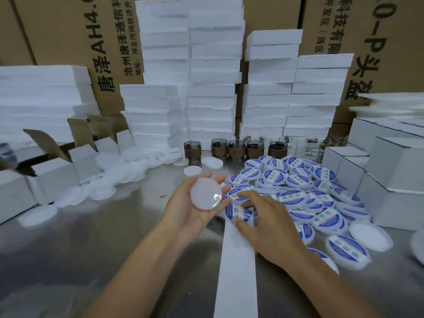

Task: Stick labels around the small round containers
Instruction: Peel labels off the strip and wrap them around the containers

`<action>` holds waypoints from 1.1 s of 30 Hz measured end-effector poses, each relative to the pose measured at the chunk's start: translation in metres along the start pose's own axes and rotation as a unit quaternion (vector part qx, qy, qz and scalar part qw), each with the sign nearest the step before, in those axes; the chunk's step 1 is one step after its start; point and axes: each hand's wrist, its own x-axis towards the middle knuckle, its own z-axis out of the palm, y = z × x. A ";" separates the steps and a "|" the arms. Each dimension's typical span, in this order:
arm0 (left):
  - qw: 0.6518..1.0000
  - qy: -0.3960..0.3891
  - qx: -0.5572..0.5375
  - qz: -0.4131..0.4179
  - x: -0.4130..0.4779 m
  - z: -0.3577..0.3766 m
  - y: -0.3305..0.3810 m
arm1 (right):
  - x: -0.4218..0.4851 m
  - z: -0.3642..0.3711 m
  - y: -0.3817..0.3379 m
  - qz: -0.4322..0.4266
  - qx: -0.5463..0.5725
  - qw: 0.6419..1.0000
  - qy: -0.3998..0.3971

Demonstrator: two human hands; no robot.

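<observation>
Container point(205, 193), 1 plain white disc, sits gripped in the left hand point(190, 210); just beside it the right hand point(266, 221) pinches a blue label point(237, 212) atop the backing strip point(236, 276).

Plain round container point(205, 193) in left hand point(189, 214)
</observation>
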 end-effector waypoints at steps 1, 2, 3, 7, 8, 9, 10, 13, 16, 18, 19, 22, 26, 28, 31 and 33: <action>1.000 -0.001 0.011 0.002 0.000 -0.001 -0.001 | 0.000 -0.001 0.000 0.009 0.027 0.999 0.014; 1.000 0.000 0.026 0.006 0.001 -0.002 -0.001 | 0.000 -0.001 0.001 0.016 0.050 0.998 0.029; 0.999 0.003 0.041 0.007 0.001 -0.002 -0.002 | 0.000 -0.002 0.001 0.023 0.070 0.996 0.043; 0.993 0.009 0.115 0.002 0.006 -0.002 -0.006 | 0.001 -0.002 0.003 0.043 0.142 0.985 0.084; 0.991 0.010 0.136 -0.002 0.007 -0.003 -0.007 | 0.001 -0.002 0.004 0.045 0.155 0.983 0.090; 0.987 0.012 0.161 -0.004 0.009 -0.003 -0.008 | 0.001 -0.002 0.003 0.047 0.166 0.980 0.097; 0.981 0.016 0.194 0.000 0.010 -0.005 -0.010 | 0.002 -0.003 0.002 0.049 0.175 0.978 0.105; 0.956 0.015 0.292 0.015 0.014 -0.007 -0.016 | 0.003 -0.004 0.000 0.049 0.205 0.968 0.134; 0.945 -0.001 0.326 0.030 0.014 -0.008 -0.020 | 0.002 -0.005 -0.002 0.044 0.238 0.962 0.127; 0.944 -0.014 0.329 0.033 0.014 -0.008 -0.021 | 0.001 -0.005 -0.003 0.037 0.245 0.964 0.099; 0.942 -0.016 0.333 0.035 0.014 -0.009 -0.022 | 0.001 -0.005 -0.004 0.035 0.244 0.965 0.085; 0.932 -0.002 0.357 0.054 0.014 -0.010 -0.024 | 0.000 -0.004 -0.006 0.033 0.242 0.967 0.065; 0.933 -0.010 0.356 0.052 0.012 -0.009 -0.024 | 0.001 -0.005 -0.006 0.056 0.273 0.956 0.086; 0.930 -0.018 0.364 0.052 0.011 -0.008 -0.024 | 0.002 -0.005 -0.004 0.061 0.263 0.958 0.095; 0.928 -0.035 0.366 0.059 0.010 -0.008 -0.023 | 0.002 -0.006 -0.002 0.053 0.236 0.966 0.092; 0.924 -0.046 0.375 0.066 0.009 -0.008 -0.023 | 0.003 -0.005 -0.001 0.049 0.226 0.969 0.091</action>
